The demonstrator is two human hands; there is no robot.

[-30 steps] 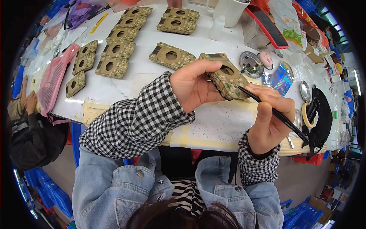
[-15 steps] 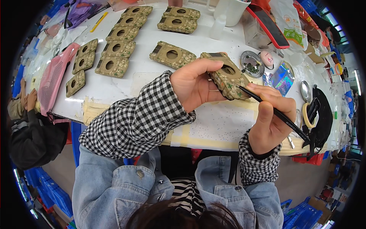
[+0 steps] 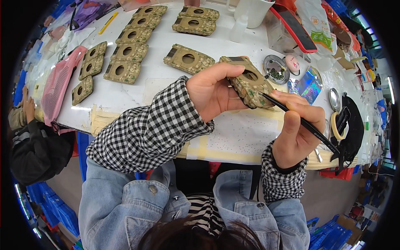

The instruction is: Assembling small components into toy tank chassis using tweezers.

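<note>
My left hand (image 3: 214, 89) holds a camouflage-patterned model tank hull (image 3: 246, 89), thumb on its upper side near a round hole. Between the fingers of my right hand (image 3: 299, 123) is a slim black pen-like tool (image 3: 310, 127), whose tip meets the hull's edge nearest that hand. Whether the tip is a brush or a point is too small to tell. Just beyond my left hand another hull (image 3: 188, 59) lies on the white table. Under both hands a speckled white sheet (image 3: 237, 135) is taped down.
Rows of similar hulls (image 3: 126, 52) stand at the far left, beside a pink mesh basket (image 3: 62, 85). To the right are a round dish of dark green bits (image 3: 276, 69), a red-edged phone (image 3: 293, 29), a tape roll (image 3: 336, 125) and a white jug (image 3: 252, 12). Another person (image 3: 31, 141) sits at far left.
Both hands keep nearly the same pose. The tool's tip has shifted very slightly along the hull's edge.
</note>
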